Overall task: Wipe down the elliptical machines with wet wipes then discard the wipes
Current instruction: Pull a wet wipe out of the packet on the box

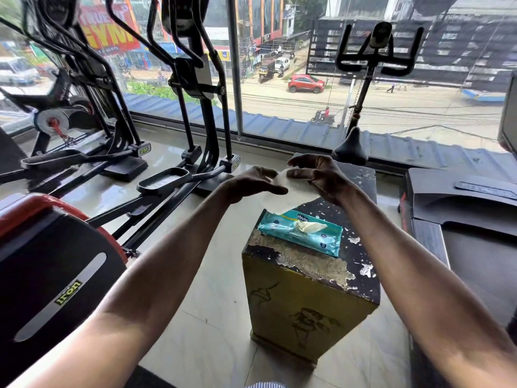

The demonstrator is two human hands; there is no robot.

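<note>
White wipe [291,191] is pinched between left hand [251,184] and right hand [319,177], held above a teal pack [300,231]. The pack's long axis runs left-near to right-far, another sheet poking up from it. It lies on a peeling box [307,289]. Ellipticals [195,93] are ranged left by the window [279,79], on pale tiles [212,289].

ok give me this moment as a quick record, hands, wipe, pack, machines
left hand: holding the wipe
right hand: holding the same wipe
wipe: white, held between both hands above the pack
pack: teal, lying on the box, next wipe sticking out
box: yellow sides, worn black top
elliptical machines: to the left, by the window, not touched
</note>
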